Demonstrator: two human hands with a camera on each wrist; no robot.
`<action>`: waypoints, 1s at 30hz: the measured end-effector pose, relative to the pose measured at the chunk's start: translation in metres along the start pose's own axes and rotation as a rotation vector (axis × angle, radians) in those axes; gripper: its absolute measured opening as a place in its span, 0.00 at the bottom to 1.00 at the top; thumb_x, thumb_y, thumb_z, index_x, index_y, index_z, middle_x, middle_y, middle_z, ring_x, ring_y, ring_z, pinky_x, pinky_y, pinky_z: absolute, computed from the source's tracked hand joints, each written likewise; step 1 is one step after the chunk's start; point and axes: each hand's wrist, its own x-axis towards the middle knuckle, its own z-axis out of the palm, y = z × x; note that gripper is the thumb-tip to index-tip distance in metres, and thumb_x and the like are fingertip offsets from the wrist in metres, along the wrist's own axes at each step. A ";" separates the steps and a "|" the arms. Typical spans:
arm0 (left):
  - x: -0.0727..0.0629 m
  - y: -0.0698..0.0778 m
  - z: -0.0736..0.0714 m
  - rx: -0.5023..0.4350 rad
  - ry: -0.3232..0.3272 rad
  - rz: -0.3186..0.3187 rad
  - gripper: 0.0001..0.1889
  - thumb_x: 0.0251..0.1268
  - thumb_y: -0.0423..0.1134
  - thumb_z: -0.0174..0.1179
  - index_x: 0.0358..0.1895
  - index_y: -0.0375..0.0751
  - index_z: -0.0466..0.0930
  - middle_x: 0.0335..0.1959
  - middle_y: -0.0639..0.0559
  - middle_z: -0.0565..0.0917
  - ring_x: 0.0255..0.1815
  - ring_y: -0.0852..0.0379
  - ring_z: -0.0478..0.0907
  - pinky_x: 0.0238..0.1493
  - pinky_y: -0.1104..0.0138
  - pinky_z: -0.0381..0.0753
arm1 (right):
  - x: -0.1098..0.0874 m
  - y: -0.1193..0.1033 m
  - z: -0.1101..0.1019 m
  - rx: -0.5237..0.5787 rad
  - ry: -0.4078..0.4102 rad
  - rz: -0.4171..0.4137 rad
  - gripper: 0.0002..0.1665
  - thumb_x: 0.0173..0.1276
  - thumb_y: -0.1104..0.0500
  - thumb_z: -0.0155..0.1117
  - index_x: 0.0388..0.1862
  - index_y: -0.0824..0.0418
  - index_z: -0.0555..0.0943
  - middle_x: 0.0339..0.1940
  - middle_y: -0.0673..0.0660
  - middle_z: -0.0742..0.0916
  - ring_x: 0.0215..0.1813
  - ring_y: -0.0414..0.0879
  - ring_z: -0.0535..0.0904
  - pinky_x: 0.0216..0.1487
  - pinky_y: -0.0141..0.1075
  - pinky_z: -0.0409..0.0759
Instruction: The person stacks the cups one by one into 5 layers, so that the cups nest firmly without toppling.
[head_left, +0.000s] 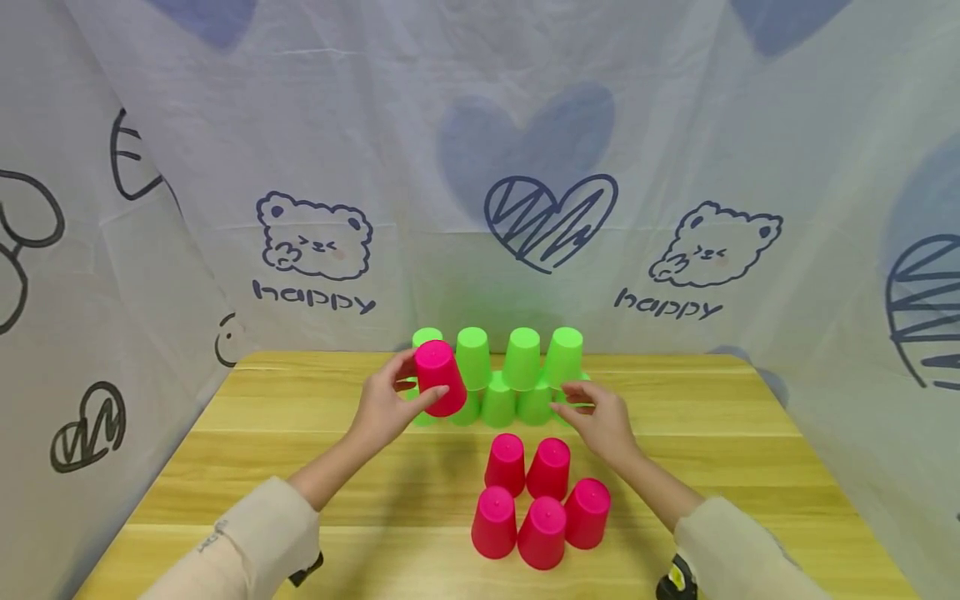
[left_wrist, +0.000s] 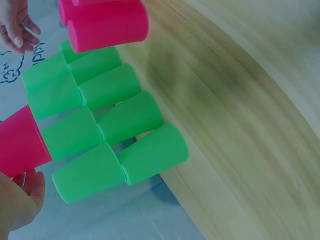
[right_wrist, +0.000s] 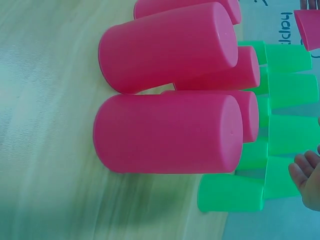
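My left hand (head_left: 384, 408) grips an upside-down pink cup (head_left: 440, 379), fingers behind it and thumb across its front. It holds this cup in the air before the left end of a two-level row of green cups (head_left: 522, 358). At the row's right end my right hand (head_left: 606, 417) hovers with relaxed, slightly bent fingers; in the right wrist view nothing is in that hand (right_wrist: 311, 182). Several more pink cups (head_left: 543, 533) stand upside down on the table, nearer to me. The left wrist view shows the held cup (left_wrist: 22, 142) close to the upper green cups (left_wrist: 87, 172).
The wooden table (head_left: 300, 433) reaches back to a hanging cloth (head_left: 420, 250) printed with hearts and bears, just behind the green cups. More of this cloth hangs at both sides. Several standing pink cups lie between my forearms.
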 end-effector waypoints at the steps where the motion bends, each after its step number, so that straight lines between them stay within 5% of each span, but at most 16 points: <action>1: 0.001 0.000 0.000 0.001 0.001 -0.002 0.29 0.50 0.34 0.69 0.58 0.34 0.70 0.48 0.38 0.81 0.50 0.45 0.78 0.50 0.54 0.81 | -0.002 0.001 -0.001 -0.001 -0.003 0.001 0.20 0.55 0.65 0.69 0.46 0.72 0.79 0.44 0.67 0.85 0.47 0.59 0.81 0.47 0.42 0.83; 22: 0.029 0.012 -0.003 0.036 0.033 0.005 0.30 0.52 0.36 0.68 0.59 0.33 0.69 0.50 0.37 0.80 0.51 0.44 0.77 0.51 0.53 0.80 | -0.037 0.017 -0.020 0.041 -0.066 -0.040 0.20 0.56 0.64 0.68 0.47 0.71 0.79 0.47 0.66 0.84 0.50 0.58 0.80 0.50 0.44 0.81; 30: 0.044 0.009 0.001 0.041 0.060 -0.023 0.30 0.54 0.37 0.67 0.60 0.33 0.68 0.51 0.38 0.80 0.52 0.44 0.77 0.51 0.55 0.79 | -0.050 0.019 -0.026 0.053 -0.087 -0.039 0.21 0.57 0.63 0.68 0.49 0.69 0.79 0.48 0.64 0.84 0.49 0.41 0.80 0.52 0.32 0.80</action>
